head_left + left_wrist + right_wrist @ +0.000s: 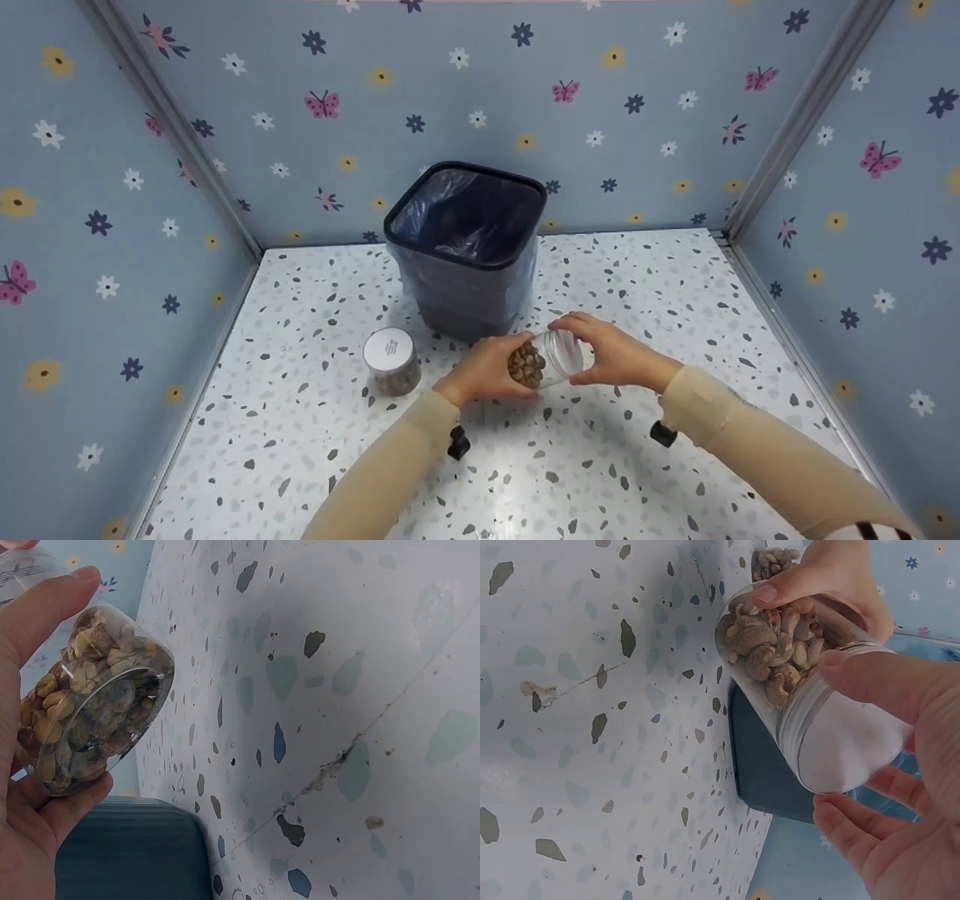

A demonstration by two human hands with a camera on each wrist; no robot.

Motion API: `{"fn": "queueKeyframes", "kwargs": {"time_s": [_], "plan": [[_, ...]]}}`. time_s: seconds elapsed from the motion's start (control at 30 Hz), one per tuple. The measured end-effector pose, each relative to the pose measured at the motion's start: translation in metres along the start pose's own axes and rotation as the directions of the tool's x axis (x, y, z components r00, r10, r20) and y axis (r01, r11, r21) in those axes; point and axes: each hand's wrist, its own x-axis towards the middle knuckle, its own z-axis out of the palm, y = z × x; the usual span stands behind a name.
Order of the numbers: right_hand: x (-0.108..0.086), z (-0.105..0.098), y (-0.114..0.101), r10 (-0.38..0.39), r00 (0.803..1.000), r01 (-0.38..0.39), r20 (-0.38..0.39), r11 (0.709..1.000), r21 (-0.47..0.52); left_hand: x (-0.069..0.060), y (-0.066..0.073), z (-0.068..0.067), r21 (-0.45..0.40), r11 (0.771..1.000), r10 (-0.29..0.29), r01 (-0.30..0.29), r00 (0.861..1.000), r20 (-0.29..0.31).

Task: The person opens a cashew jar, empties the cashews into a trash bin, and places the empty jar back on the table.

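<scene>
A clear jar (527, 365) with brown cashew nuts in its bottom part is held tilted above the table, its lid end to the right. My left hand (491, 369) grips the jar round its lower part, thumb on one side and fingers on the other, as the left wrist view also shows. Over the lid end, my right hand (619, 352) pinches the clear lid (847, 735) with a white top face between thumb and fingers. Whether the lid's thread is loose I cannot tell. A second jar (394, 367) with a white-topped lid stands upright left of my left hand.
Behind the hands stands a dark bin (472, 300) lined with a translucent plastic bag (431, 210), its top uncovered. The speckled white table (315, 427) is bounded by flower-patterned panels (480, 97) at the back and both sides.
</scene>
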Motion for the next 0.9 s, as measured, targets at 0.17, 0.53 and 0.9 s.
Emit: {"fn": "queueKeyframes", "kwargs": {"time_s": [0.17, 0.53, 0.9], "plan": [[0.001, -0.002, -0.001, -0.028, 1.0, 0.028, -0.003, 1.0, -0.014, 0.0, 0.0, -0.002, -0.007, 1.0, -0.01, 0.01, 1.0, -0.001], [0.001, -0.009, 0.007, -0.053, 0.998, 0.052, -0.033, 0.997, -0.049, -0.005, -0.002, -0.004, -0.014, 0.998, -0.064, 0.064, 0.998, -0.001], [-0.002, -0.015, 0.016, 0.064, 0.996, -0.064, -0.062, 0.998, -0.001, -0.009, -0.003, -0.004, -0.028, 0.996, -0.088, 0.088, 0.996, -0.002]]}}
